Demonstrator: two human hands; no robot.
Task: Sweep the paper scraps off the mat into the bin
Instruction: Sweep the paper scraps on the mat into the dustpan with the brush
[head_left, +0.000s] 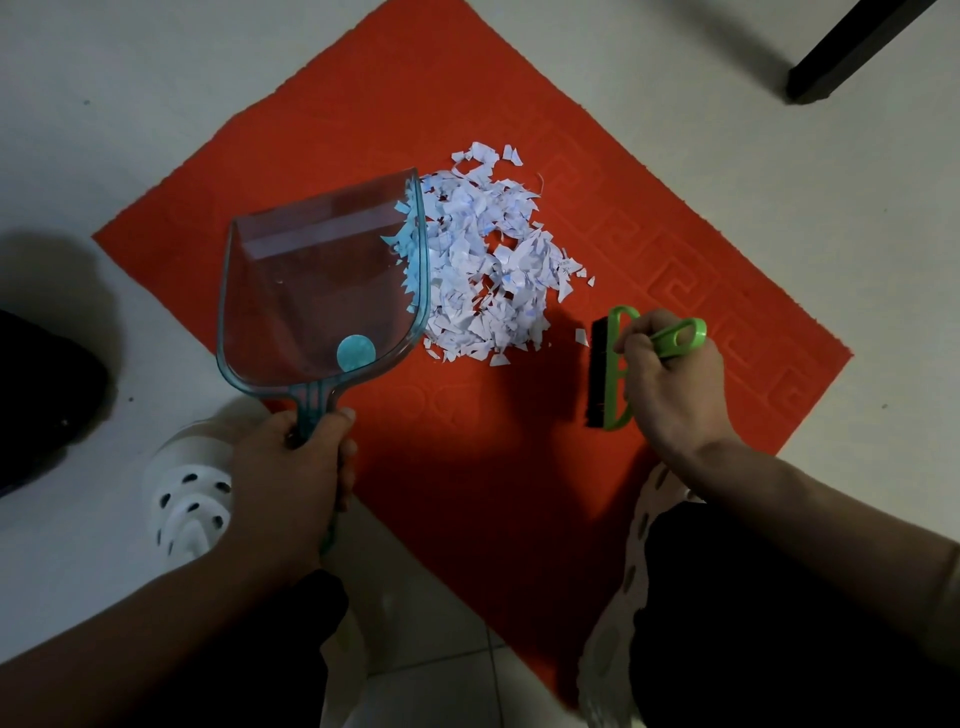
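Red mat (649, 171) under us. Paper scraps (488, 270) heaped mid-mat, between our tools. Left hand (296, 467) grips dustpan (317, 291), its mouth touching heap's 9 o'clock edge. Right hand (670, 384) clasps brush (613, 369) near heap's 4 o'clock; we judge sweep runs toward 10 o'clock.
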